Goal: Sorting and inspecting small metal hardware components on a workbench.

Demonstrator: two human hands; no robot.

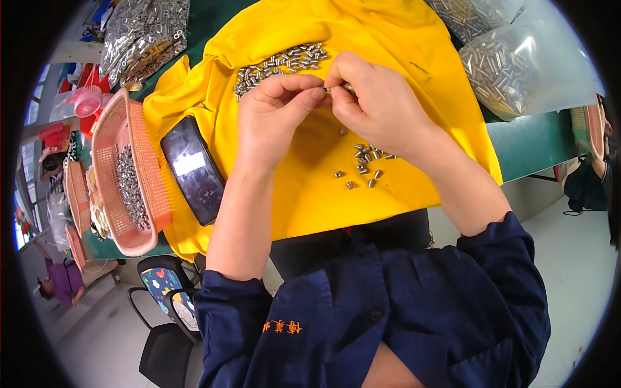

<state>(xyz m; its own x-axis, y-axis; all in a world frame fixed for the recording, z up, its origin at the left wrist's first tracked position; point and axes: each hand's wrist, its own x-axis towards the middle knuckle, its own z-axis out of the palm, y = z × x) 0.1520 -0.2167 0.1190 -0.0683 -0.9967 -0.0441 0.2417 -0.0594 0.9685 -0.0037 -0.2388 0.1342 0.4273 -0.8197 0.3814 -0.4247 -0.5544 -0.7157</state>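
Note:
Over a yellow cloth (pixel 310 200), my left hand (pixel 268 123) and my right hand (pixel 381 107) meet fingertip to fingertip. Between their pinched thumbs and forefingers is a small metal part (pixel 326 89), mostly covered by the fingers. Something shiny also shows within the curled fingers of my right hand, too hidden to tell apart. Just beyond my left hand lies a pile of small silver cylindrical metal parts (pixel 284 63). Several more loose metal parts (pixel 362 169) are scattered on the cloth below my right hand.
A black phone (pixel 200 187) lies left of my left forearm, beside a pink basket (pixel 150 174) with metal parts in it. Clear bags of metal pieces stand at the far left (pixel 143 42) and far right (pixel 501 71). A chair (pixel 169 349) stands behind at lower left.

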